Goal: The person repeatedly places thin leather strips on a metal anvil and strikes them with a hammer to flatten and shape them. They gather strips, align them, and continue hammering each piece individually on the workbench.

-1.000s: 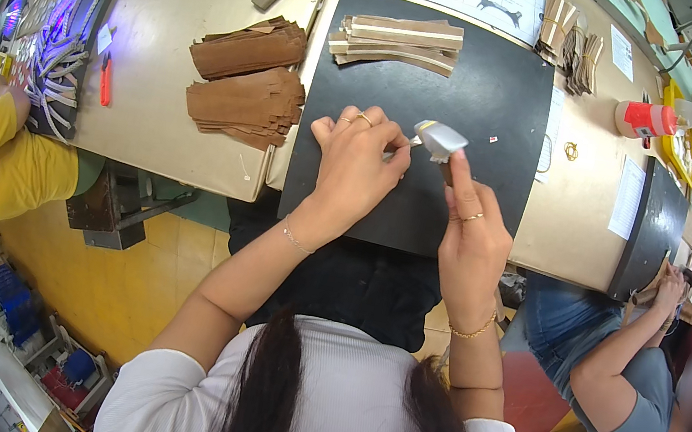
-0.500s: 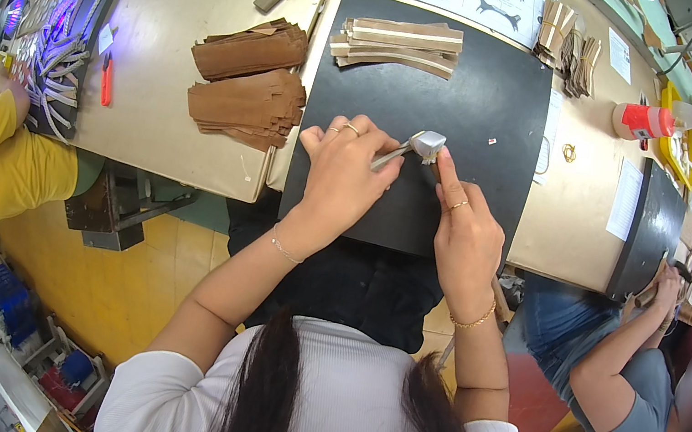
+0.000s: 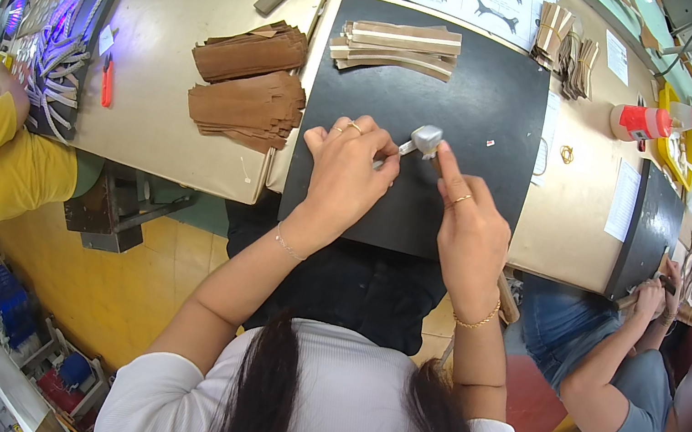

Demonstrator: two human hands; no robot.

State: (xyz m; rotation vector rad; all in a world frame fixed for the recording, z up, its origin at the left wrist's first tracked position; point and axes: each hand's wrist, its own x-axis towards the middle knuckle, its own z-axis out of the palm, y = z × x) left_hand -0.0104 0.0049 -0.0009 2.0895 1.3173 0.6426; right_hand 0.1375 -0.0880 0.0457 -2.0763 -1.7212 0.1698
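Both hands meet over the square black cutting mat (image 3: 477, 100) on the beige tabletop (image 3: 187, 12). The left hand (image 3: 344, 174) lies curled, fingers closed down on a small pale strip (image 3: 392, 148), seemingly to keep it flat and still. The right hand (image 3: 466, 228) grips a metal-headed hammer (image 3: 425, 140), index finger stretched along it, the head resting on the strip's end, probably for finer control. Two stacks of brown cut leather pieces (image 3: 249, 83) sit just left of the mat, within easy reach.
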